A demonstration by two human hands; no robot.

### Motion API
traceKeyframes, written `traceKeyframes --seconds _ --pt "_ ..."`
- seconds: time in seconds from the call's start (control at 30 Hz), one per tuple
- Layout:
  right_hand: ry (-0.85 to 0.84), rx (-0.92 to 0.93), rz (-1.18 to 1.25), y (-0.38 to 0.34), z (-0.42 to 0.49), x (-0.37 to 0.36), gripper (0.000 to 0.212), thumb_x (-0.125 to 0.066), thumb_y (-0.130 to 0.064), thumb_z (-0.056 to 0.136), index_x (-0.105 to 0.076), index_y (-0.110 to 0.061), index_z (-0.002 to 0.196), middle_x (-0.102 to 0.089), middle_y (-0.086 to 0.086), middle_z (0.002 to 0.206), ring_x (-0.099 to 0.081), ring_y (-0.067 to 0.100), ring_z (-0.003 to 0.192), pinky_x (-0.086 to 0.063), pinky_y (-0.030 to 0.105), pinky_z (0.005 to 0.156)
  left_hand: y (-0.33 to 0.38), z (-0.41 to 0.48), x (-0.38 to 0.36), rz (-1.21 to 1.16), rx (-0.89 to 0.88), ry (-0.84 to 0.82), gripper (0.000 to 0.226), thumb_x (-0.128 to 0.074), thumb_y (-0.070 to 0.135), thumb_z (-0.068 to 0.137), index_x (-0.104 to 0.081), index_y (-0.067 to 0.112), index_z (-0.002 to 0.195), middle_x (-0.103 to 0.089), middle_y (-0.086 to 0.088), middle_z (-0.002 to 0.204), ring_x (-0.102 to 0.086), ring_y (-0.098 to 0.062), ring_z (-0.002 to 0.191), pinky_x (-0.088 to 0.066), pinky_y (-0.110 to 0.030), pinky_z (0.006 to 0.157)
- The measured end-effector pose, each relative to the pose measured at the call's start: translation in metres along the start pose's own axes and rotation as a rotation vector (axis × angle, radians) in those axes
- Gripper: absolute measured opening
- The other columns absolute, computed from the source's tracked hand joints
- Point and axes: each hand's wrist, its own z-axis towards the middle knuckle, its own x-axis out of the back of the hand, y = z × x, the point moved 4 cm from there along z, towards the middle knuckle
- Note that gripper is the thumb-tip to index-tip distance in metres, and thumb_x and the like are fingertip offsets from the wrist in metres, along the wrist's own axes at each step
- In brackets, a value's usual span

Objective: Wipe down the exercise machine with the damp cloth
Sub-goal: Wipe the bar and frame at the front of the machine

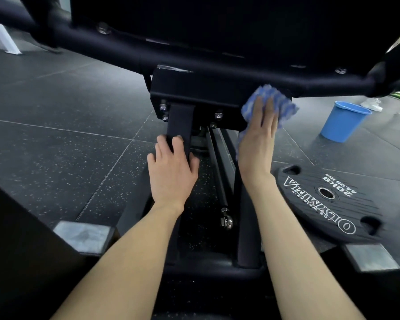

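Note:
The black exercise machine (194, 91) fills the upper and middle view, with a bolted bracket block under its frame and slanted struts running down to the base. My right hand (258, 139) lies flat with straight fingers on a blue-and-white cloth (280, 100), pressing it against the right end of the bracket block. My left hand (172, 167) grips the black upright strut (179, 125) below the bracket, fingers curled over its front edge and thumb on its right side.
A blue bucket (343, 122) stands on the dark speckled floor at the right. A black 20 kg weight plate (328, 202) sits at the lower right beside my right forearm. Someone's white shoes (372, 103) show behind the bucket. A white stand (4, 39) is far left.

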Motion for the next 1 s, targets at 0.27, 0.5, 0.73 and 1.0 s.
traceKeyframes --seconds 0.27,0.5,0.73,1.0 --pt "-0.192 -0.058 -0.064 0.012 -0.074 0.017 0.064 -0.038 0.013 0.085 -0.031 -0.004 0.146 -0.021 0.023 0.153 -0.025 0.049 0.135 -0.03 0.051 0.106 0.006 -0.003 0.002 0.055 0.027 -0.165 0.039 -0.042 0.028 0.093 -0.042 0.006 0.126 -0.043 -0.031 0.131 -0.048 -0.042 0.111 -0.042 -0.048 0.083" --pt "-0.445 -0.082 -0.246 0.02 -0.154 0.039 0.072 -0.04 0.005 0.092 -0.006 -0.013 0.152 -0.001 0.013 0.159 -0.014 0.036 0.142 -0.041 0.044 0.095 0.014 -0.036 0.027 -0.021 0.06 -0.324 0.057 -0.045 0.016 0.093 -0.021 0.012 0.145 0.0 -0.019 0.157 -0.015 -0.032 0.143 -0.019 -0.04 0.113" --pt "-0.666 -0.099 -0.237 0.018 -0.238 0.073 0.063 -0.033 0.007 0.093 -0.015 -0.01 0.151 -0.01 0.014 0.157 -0.016 0.034 0.142 -0.042 0.045 0.096 0.006 -0.135 0.057 0.022 -0.089 -0.589 0.075 -0.042 -0.001 0.086 -0.001 0.001 0.149 0.009 -0.014 0.158 0.005 -0.025 0.146 -0.005 -0.032 0.119" --pt "-0.776 0.152 -0.033 -0.03 -0.261 0.076 0.066 -0.04 0.009 0.089 -0.024 -0.013 0.149 -0.019 0.008 0.156 -0.018 0.028 0.141 -0.028 0.041 0.106 -0.019 -0.2 0.111 -0.296 0.017 -0.908 0.073 -0.035 -0.011 0.083 -0.015 0.008 0.15 -0.002 -0.002 0.16 0.001 -0.013 0.146 -0.015 -0.032 0.117"
